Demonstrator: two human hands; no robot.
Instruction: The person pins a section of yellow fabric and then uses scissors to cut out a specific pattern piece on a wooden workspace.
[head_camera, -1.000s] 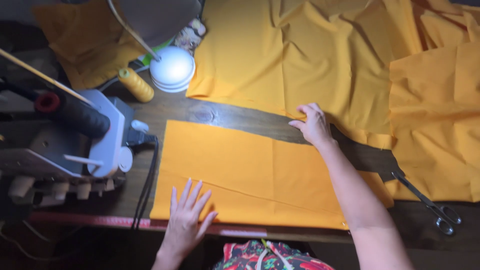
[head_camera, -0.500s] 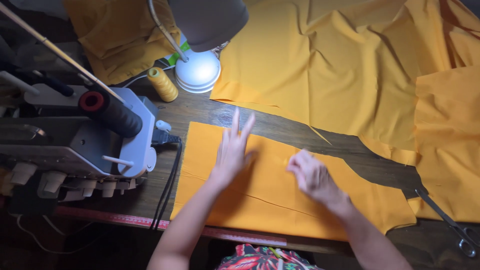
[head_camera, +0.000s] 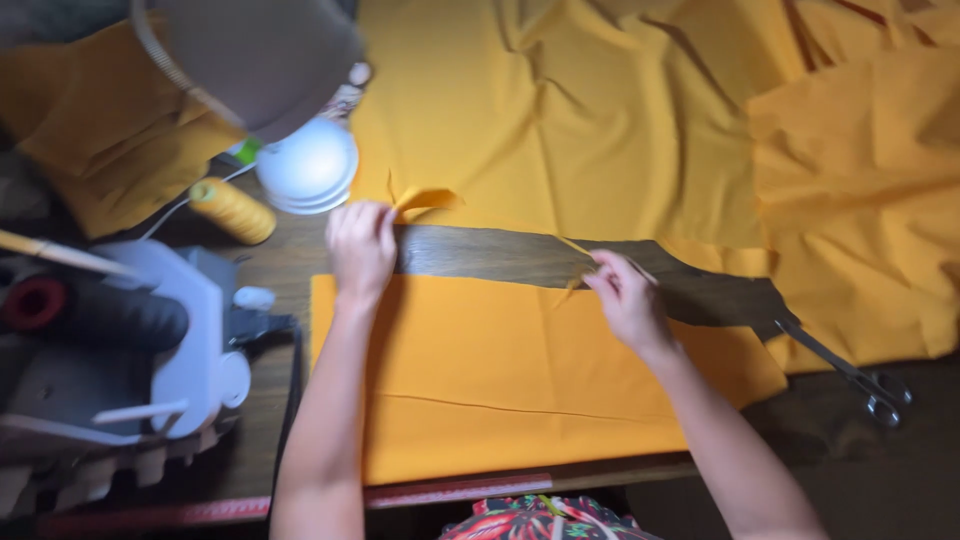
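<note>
Two hands on yellow cloth. Left hand (head_camera: 362, 245) closed, pinching a cloth flap (head_camera: 425, 200) just beside its fingertips. Right hand (head_camera: 625, 297) pinching a thin strip (head_camera: 578, 247) at the far edge of the cut panel (head_camera: 520, 380). Lamp base (head_camera: 308, 165) and thread cone (head_camera: 232, 210) near left hand; scissors (head_camera: 850, 372) beyond right hand; sewing machine (head_camera: 140, 360) far left.

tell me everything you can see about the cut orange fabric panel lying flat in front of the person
The orange fabric panel is a roughly rectangular cut piece of plain, matte woven-looking cloth, lying flat on the wooden table. A faint lengthwise crease crosses its lower half. Its near edge runs along the table's front edge. The left hand rests at its far-left corner; the right hand pinches near its far edge. The right forearm lies across its right part. Its right end is blurred.
</note>
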